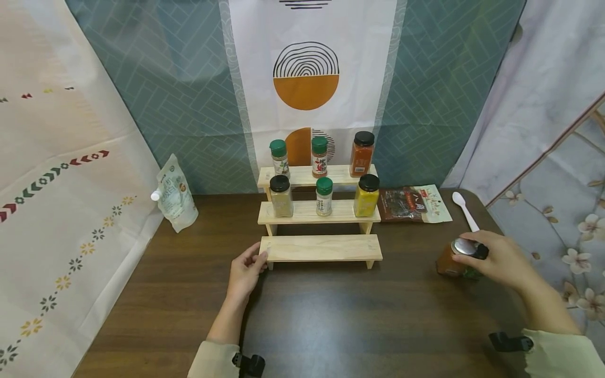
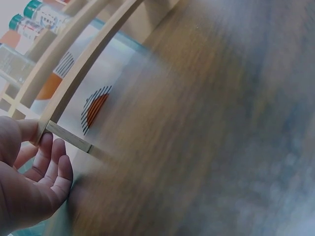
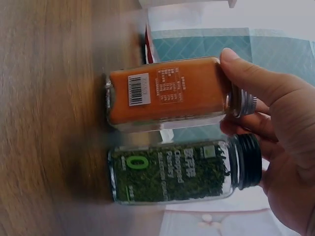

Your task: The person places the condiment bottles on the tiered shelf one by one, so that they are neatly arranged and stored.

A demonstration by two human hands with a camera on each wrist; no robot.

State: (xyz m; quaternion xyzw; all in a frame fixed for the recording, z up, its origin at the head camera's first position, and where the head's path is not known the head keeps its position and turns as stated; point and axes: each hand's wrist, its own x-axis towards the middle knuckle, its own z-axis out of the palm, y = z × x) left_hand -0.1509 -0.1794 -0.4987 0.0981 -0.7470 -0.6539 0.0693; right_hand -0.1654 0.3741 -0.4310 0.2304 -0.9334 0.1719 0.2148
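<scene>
My left hand (image 1: 246, 270) pinches the left end of the lowest step of a three-tier wooden shelf (image 1: 321, 249), thumb on top and fingers at the corner. At the right, my right hand (image 1: 501, 260) grips a silver-lidded glass jar of orange-brown powder (image 3: 167, 93) near its neck. Right beside it stands a black-lidded jar of chopped parsley (image 3: 172, 172), its lid close under my curled fingers. Both jars are upright, bases at the tabletop. The upper two steps carry several spice jars, among them a yellow one (image 1: 366, 197) and an orange one with a black lid (image 1: 362, 155).
A white spouted pouch (image 1: 176, 194) stands at the back left. Behind the right hand lie a dark spice packet (image 1: 406, 205) and a white spoon (image 1: 465, 210). Patterned cloths hang at the back and both sides of the brown wooden table (image 1: 331, 325).
</scene>
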